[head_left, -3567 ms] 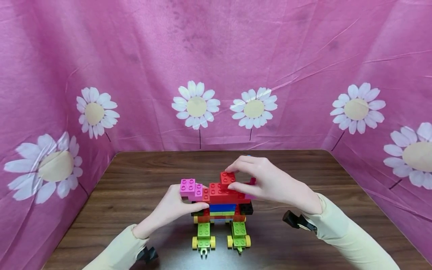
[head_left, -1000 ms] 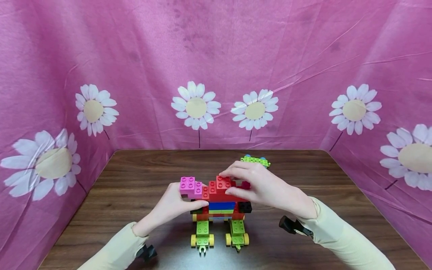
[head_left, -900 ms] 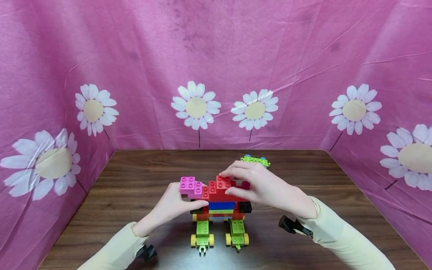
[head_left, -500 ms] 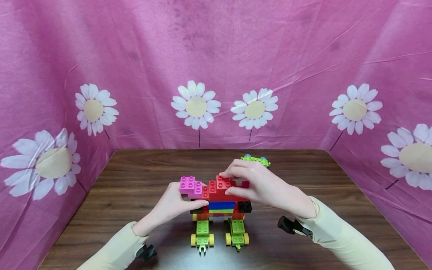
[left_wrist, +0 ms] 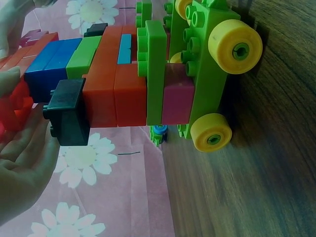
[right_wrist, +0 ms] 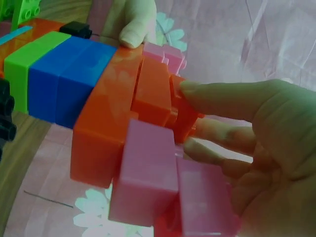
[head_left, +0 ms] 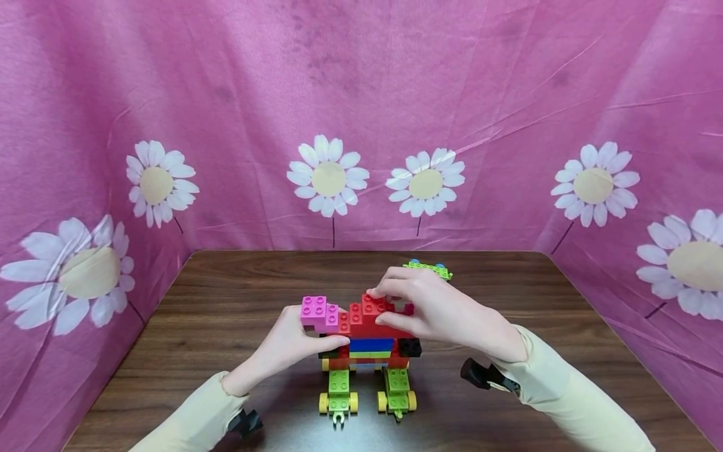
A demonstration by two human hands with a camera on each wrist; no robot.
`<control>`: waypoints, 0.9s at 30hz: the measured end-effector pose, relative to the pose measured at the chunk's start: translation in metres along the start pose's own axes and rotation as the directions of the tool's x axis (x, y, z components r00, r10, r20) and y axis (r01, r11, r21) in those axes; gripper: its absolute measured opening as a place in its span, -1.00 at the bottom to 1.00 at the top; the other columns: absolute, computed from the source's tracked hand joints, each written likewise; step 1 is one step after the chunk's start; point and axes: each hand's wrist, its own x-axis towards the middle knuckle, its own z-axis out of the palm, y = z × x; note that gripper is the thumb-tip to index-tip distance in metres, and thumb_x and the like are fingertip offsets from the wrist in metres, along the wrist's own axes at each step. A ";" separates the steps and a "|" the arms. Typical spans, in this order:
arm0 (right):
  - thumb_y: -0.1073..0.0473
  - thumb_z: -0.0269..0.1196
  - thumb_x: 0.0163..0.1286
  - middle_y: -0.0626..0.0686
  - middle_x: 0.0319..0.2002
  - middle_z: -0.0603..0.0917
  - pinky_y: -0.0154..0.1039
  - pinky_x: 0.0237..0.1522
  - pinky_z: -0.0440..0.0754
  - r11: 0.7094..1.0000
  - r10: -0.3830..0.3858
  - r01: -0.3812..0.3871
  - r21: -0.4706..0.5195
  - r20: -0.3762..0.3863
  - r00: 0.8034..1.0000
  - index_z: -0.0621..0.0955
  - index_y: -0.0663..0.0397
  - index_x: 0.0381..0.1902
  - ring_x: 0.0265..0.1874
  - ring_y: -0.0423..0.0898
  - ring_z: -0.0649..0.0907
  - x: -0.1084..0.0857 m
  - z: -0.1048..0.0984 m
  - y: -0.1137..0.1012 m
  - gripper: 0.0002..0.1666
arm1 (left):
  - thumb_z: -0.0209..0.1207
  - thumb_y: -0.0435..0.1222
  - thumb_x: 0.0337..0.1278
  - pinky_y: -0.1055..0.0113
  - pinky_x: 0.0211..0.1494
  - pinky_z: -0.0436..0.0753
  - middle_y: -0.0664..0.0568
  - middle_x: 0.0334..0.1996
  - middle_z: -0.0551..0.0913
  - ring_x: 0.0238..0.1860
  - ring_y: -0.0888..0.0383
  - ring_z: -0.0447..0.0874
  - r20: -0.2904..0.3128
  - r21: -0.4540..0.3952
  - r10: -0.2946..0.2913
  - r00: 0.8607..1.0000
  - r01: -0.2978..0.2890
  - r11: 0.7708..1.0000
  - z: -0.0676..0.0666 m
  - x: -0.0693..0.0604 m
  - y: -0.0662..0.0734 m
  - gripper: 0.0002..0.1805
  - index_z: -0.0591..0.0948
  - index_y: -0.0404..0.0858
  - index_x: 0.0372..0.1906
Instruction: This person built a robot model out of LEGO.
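A building-block figure stands on two lime-green wheeled bases (head_left: 339, 383) with yellow wheels (left_wrist: 236, 47). Blue bricks (head_left: 371, 345) and black bricks (head_left: 409, 347) form its middle, below a long red layer. My left hand (head_left: 289, 344) grips the figure's left side, thumb in front, just under the pink bricks (head_left: 313, 309); its other fingers are mostly hidden in the head view. With thumb and fingertips my right hand (head_left: 432, 306) pinches the topmost red brick (head_left: 373, 305). The right wrist view shows that brick (right_wrist: 182, 111) seated against another red one. More pink bricks (right_wrist: 148, 173) form the figure's right end.
Behind the right hand, another lime-green wheeled base (head_left: 427, 269) with blue wheels lies at the back of the brown wooden table (head_left: 226, 295). A pink cloth (head_left: 361, 75) with white daisies closes off the back and both sides.
Since the oldest frame, the right hand and the top red brick have moved slightly left and down, uncovering the rear wheeled base. Over the last second both hands hold almost still.
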 end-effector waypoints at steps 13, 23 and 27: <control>0.09 0.53 0.10 -0.07 -0.27 0.64 -0.48 -0.41 0.56 0.999 0.030 -0.031 -0.026 -0.023 0.999 0.66 0.03 -0.16 -0.48 -0.28 0.49 0.000 0.007 -0.003 -0.63 | 0.48 -0.08 -0.04 0.36 -0.08 0.70 0.09 -0.19 0.81 -0.18 0.28 0.74 -0.011 -0.006 -0.019 1.000 0.019 1.000 0.002 0.001 0.000 -0.60 0.73 -0.07 -0.04; 0.05 0.48 0.18 -0.12 -0.08 0.70 -0.42 -0.22 0.65 0.999 -0.017 0.021 0.036 -0.092 0.996 0.66 -0.02 0.06 -0.18 -0.28 0.62 -0.011 0.009 0.004 -0.52 | 0.48 -0.12 -0.03 0.39 -0.08 0.69 0.09 -0.19 0.81 -0.19 0.30 0.75 -0.009 -0.015 0.003 1.000 -0.003 1.000 0.002 0.000 -0.001 -0.62 0.73 -0.07 -0.04; 0.08 0.49 0.16 -0.09 -0.08 0.73 -0.40 -0.16 0.67 0.995 -0.075 0.085 0.046 -0.187 0.979 0.67 0.00 0.04 -0.15 -0.22 0.67 -0.013 0.004 0.011 -0.53 | 0.47 -0.11 -0.03 0.39 -0.06 0.69 0.08 -0.18 0.81 -0.17 0.29 0.75 -0.006 -0.019 -0.009 1.000 0.009 1.000 0.002 -0.001 -0.001 -0.61 0.72 -0.08 -0.03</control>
